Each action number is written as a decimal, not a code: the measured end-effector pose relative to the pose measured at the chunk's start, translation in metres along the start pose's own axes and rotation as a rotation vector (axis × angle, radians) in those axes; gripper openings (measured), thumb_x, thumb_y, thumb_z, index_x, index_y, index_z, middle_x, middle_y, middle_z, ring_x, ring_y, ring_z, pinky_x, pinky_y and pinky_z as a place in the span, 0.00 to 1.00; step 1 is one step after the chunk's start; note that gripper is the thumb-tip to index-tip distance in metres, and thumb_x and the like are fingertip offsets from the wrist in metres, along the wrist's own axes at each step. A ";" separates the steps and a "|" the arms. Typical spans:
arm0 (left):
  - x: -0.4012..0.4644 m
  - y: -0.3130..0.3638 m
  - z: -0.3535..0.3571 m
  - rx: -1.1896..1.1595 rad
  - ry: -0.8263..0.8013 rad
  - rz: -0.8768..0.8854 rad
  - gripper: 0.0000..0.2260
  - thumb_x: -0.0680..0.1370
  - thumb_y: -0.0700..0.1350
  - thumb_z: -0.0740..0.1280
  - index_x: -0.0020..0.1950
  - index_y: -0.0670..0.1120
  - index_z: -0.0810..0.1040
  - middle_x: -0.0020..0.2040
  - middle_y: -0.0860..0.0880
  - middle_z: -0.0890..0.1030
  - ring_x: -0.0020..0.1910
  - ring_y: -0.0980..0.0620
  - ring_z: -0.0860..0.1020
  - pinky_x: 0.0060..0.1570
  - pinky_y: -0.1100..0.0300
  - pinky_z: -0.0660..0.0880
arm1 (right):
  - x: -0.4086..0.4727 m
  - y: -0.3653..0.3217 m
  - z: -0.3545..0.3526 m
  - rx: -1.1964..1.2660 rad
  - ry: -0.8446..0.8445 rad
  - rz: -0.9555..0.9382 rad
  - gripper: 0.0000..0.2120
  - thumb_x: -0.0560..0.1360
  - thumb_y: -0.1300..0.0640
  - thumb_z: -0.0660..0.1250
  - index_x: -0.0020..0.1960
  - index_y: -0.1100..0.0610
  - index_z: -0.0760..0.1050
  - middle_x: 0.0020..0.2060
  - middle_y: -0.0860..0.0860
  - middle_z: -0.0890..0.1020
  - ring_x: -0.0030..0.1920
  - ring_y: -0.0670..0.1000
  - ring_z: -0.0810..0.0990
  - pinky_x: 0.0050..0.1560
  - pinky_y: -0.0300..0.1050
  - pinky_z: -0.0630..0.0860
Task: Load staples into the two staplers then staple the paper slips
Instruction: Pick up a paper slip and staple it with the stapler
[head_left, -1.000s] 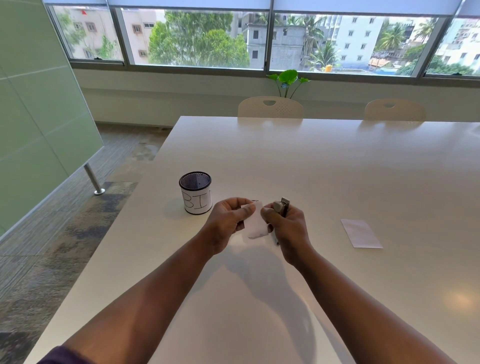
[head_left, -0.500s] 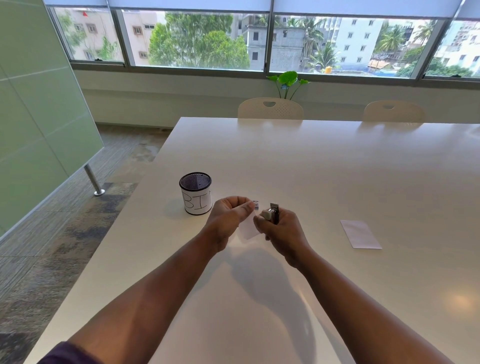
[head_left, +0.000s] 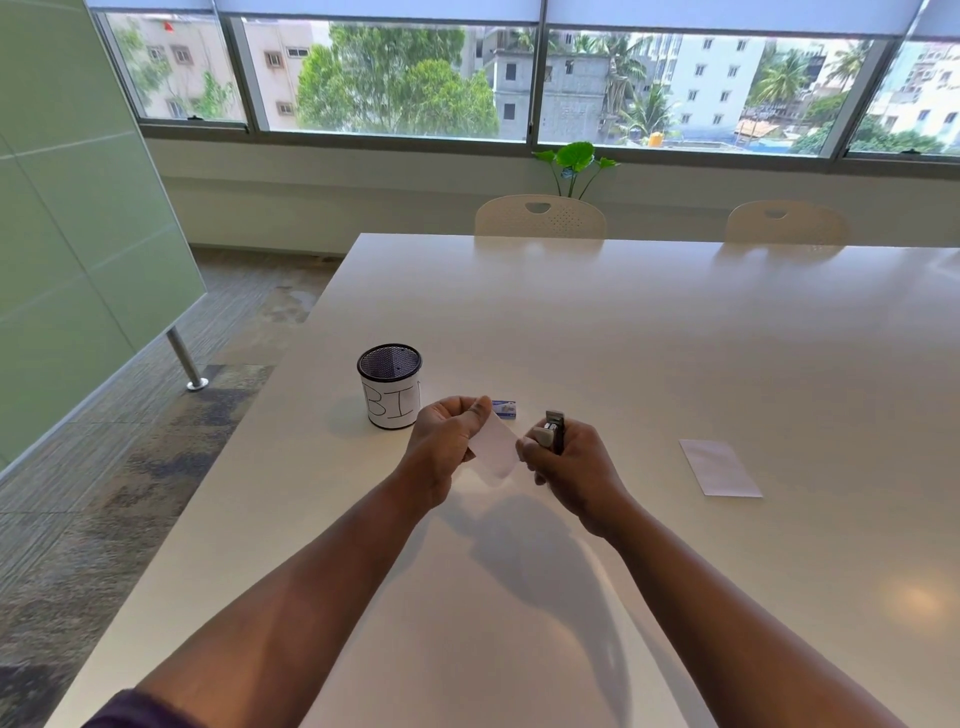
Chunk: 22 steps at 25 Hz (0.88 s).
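Left hand (head_left: 447, 441) pinches slip (head_left: 496, 449); right hand (head_left: 574, 467) grips stapler (head_left: 553, 430), apparently apart.

White table (head_left: 649, 338), white paper slip (head_left: 494, 450), black mesh cup (head_left: 389, 385) with white label, blue-and-white staple box (head_left: 505, 408)

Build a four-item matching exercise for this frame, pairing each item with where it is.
Items:
1. stapler
2. paper slip
3. staple box
4. mesh cup

Places:
A. standing on the table, left of both hands
B. pinched in the left hand
C. lying on the table beyond the hands
D. gripped in the right hand

Pairs: 1-D, 2-B, 3-C, 4-A
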<state>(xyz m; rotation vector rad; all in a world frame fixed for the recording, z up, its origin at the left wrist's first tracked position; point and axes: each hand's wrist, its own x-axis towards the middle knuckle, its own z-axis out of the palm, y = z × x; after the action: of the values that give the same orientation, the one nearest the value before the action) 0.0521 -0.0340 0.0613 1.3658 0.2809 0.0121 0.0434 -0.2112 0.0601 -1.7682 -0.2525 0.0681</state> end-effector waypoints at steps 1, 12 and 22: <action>0.000 0.000 -0.003 0.036 -0.021 -0.011 0.05 0.78 0.48 0.73 0.45 0.48 0.82 0.37 0.51 0.84 0.35 0.55 0.80 0.35 0.61 0.79 | 0.001 0.002 -0.001 0.008 0.021 0.015 0.09 0.76 0.63 0.69 0.38 0.62 0.75 0.33 0.55 0.76 0.30 0.50 0.73 0.31 0.39 0.73; 0.004 0.005 -0.020 -0.117 -0.040 -0.047 0.11 0.79 0.31 0.68 0.55 0.46 0.76 0.53 0.39 0.83 0.46 0.44 0.85 0.35 0.58 0.82 | 0.004 0.005 0.000 0.291 0.052 0.170 0.19 0.76 0.47 0.74 0.57 0.55 0.70 0.37 0.53 0.78 0.26 0.48 0.71 0.26 0.43 0.70; 0.005 0.003 -0.014 -0.253 0.028 -0.099 0.06 0.78 0.37 0.72 0.55 0.44 0.81 0.51 0.43 0.86 0.49 0.46 0.84 0.40 0.57 0.83 | 0.003 0.008 0.016 0.335 -0.003 0.175 0.19 0.75 0.49 0.75 0.60 0.57 0.76 0.47 0.54 0.82 0.40 0.49 0.81 0.38 0.45 0.79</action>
<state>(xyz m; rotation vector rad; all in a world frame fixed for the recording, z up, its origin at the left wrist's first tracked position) 0.0548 -0.0186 0.0604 1.1006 0.3583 -0.0154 0.0444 -0.1966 0.0491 -1.4531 -0.0808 0.2261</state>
